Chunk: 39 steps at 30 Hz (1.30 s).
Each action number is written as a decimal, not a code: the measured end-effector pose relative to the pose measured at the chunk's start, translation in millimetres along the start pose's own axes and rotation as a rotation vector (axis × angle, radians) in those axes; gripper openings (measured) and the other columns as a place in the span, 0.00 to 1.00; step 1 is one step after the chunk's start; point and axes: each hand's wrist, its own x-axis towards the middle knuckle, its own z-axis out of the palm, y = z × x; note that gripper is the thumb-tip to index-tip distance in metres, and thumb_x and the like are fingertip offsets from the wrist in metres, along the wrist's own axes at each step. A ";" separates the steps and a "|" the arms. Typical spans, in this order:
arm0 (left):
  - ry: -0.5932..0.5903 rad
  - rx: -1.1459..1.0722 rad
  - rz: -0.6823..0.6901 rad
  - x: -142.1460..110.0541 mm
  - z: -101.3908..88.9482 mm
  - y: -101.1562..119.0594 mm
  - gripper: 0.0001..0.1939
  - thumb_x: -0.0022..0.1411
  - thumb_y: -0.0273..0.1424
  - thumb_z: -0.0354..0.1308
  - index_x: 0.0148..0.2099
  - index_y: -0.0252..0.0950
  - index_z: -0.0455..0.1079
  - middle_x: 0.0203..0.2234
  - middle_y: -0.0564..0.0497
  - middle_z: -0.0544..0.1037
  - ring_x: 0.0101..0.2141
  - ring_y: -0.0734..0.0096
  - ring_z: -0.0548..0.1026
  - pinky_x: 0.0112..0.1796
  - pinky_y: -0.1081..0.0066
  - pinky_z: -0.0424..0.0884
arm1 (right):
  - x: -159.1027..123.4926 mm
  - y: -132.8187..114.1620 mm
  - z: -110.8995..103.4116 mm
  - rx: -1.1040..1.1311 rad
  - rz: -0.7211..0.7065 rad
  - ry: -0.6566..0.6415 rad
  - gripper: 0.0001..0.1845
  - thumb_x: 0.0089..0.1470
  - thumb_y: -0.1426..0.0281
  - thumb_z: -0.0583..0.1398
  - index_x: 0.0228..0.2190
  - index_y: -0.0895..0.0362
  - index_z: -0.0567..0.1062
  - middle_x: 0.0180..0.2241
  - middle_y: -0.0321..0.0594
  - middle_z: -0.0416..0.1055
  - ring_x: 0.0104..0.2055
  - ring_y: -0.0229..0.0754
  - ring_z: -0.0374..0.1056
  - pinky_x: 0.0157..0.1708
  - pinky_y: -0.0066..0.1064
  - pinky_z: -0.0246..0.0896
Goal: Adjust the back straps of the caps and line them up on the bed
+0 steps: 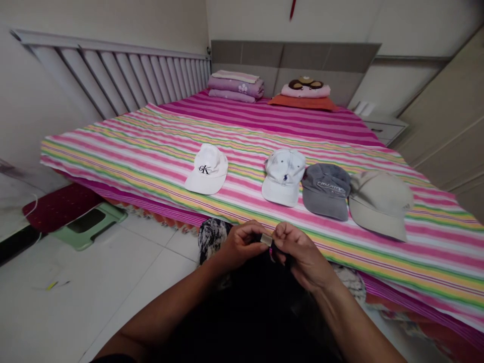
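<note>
Inwardly angled forearms [170, 305], left hand [241, 246] and right hand [304, 253] nearly meeting, both grips pinching a pale-tabbed dark item [266, 240]

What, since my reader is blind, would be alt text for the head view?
A person's left grip pinches a small pale piece, the right grip beside it, before a striped bed. On it lie, left to right, a white cap, a pale cap, a grey cap and a beige cap, with folded bedding behind.

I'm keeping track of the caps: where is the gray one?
In the head view, the gray cap lies right of centre on the striped sheet, between a white cap on its left and the beige cap on its right.
</note>
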 end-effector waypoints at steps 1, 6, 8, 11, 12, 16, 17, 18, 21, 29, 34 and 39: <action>0.000 0.013 -0.004 0.4 0.1 0.4 0.09 0.47 0.26 0.61 0.35 0.34 0.72 0.28 0.51 0.69 0.31 0.74 0.68 0.34 0.73 0.64 | -0.3 0.0 0.0 -0.013 -0.004 0.012 0.12 0.40 0.71 0.63 0.23 0.57 0.63 0.17 0.27 0.59 0.16 0.28 0.54 0.17 0.21 0.44; 0.015 0.005 -0.018 -0.2 -1.4 0.8 0.09 0.46 0.27 0.62 0.34 0.34 0.73 0.27 0.51 0.70 0.30 0.74 0.68 0.34 0.73 0.64 | -2.4 -1.5 -1.0 -0.084 0.009 0.064 0.14 0.40 0.68 0.65 0.24 0.57 0.63 0.19 0.30 0.64 0.19 0.31 0.59 0.20 0.23 0.50; 0.036 -0.032 -0.037 -1.3 -2.3 0.4 0.09 0.47 0.28 0.62 0.34 0.34 0.72 0.27 0.51 0.69 0.30 0.74 0.68 0.34 0.73 0.63 | -3.7 -2.6 -2.2 -0.087 0.031 0.048 0.12 0.42 0.67 0.63 0.26 0.57 0.65 0.20 0.31 0.65 0.21 0.32 0.59 0.21 0.24 0.51; 0.055 -0.047 -0.066 -1.9 -2.1 0.2 0.09 0.47 0.29 0.62 0.34 0.33 0.72 0.27 0.51 0.69 0.30 0.75 0.68 0.33 0.73 0.63 | -4.4 -2.5 -3.4 -0.075 0.026 0.038 0.12 0.40 0.69 0.64 0.24 0.57 0.65 0.20 0.30 0.65 0.21 0.32 0.59 0.22 0.23 0.51; 0.043 -0.040 -0.067 -1.7 -1.8 0.3 0.09 0.47 0.29 0.62 0.34 0.33 0.72 0.27 0.51 0.69 0.30 0.74 0.68 0.33 0.73 0.64 | -4.2 -1.9 -3.4 -0.074 0.013 0.038 0.13 0.38 0.70 0.65 0.23 0.57 0.64 0.19 0.30 0.64 0.21 0.32 0.59 0.22 0.23 0.51; -0.032 0.003 -0.074 -0.5 -0.9 0.7 0.09 0.47 0.28 0.62 0.33 0.33 0.72 0.27 0.50 0.71 0.31 0.73 0.69 0.35 0.71 0.64 | -2.3 1.0 -2.4 -0.052 -0.007 0.059 0.16 0.36 0.71 0.66 0.22 0.57 0.63 0.19 0.29 0.63 0.19 0.32 0.59 0.21 0.24 0.52; -0.038 0.007 -0.082 -0.5 -1.1 0.8 0.09 0.47 0.28 0.62 0.34 0.33 0.72 0.28 0.50 0.71 0.31 0.73 0.69 0.35 0.71 0.64 | -2.0 1.1 -2.0 -0.045 -0.006 0.066 0.16 0.35 0.71 0.67 0.22 0.57 0.62 0.19 0.29 0.63 0.19 0.32 0.59 0.21 0.25 0.52; -0.039 0.004 -0.093 -0.7 -1.5 0.9 0.09 0.47 0.28 0.62 0.34 0.33 0.72 0.28 0.50 0.70 0.31 0.73 0.69 0.35 0.71 0.64 | -1.8 0.9 -1.7 -0.038 -0.001 0.069 0.16 0.35 0.72 0.66 0.21 0.57 0.62 0.19 0.29 0.64 0.19 0.32 0.60 0.21 0.25 0.52; -0.025 -0.026 -0.122 -1.7 -2.9 1.4 0.09 0.47 0.28 0.61 0.35 0.33 0.72 0.29 0.50 0.70 0.31 0.73 0.70 0.35 0.71 0.65 | -2.0 -1.1 -1.6 -0.027 0.016 0.052 0.12 0.38 0.72 0.64 0.22 0.57 0.64 0.20 0.30 0.64 0.21 0.33 0.61 0.23 0.25 0.53; -0.008 -0.054 -0.173 -1.6 -2.4 1.0 0.11 0.44 0.29 0.63 0.34 0.34 0.73 0.28 0.50 0.73 0.31 0.72 0.70 0.36 0.71 0.64 | -0.1 -1.1 -4.6 -0.063 -0.016 0.102 0.15 0.33 0.73 0.67 0.23 0.57 0.66 0.23 0.31 0.64 0.23 0.32 0.58 0.24 0.25 0.53; -0.001 -0.062 -0.213 -2.4 -1.7 3.0 0.12 0.44 0.31 0.63 0.34 0.33 0.74 0.29 0.49 0.74 0.32 0.70 0.71 0.36 0.70 0.65 | 2.1 1.6 -2.1 -0.072 -0.030 0.150 0.16 0.31 0.73 0.68 0.21 0.57 0.66 0.22 0.31 0.64 0.23 0.31 0.57 0.23 0.24 0.52; 0.064 -0.148 -0.267 -3.1 -1.8 4.0 0.10 0.48 0.34 0.60 0.32 0.32 0.74 0.27 0.49 0.74 0.29 0.72 0.70 0.33 0.71 0.65 | 3.3 -1.5 -1.9 -0.094 0.021 0.137 0.15 0.35 0.68 0.68 0.23 0.57 0.67 0.20 0.30 0.63 0.21 0.31 0.58 0.22 0.24 0.52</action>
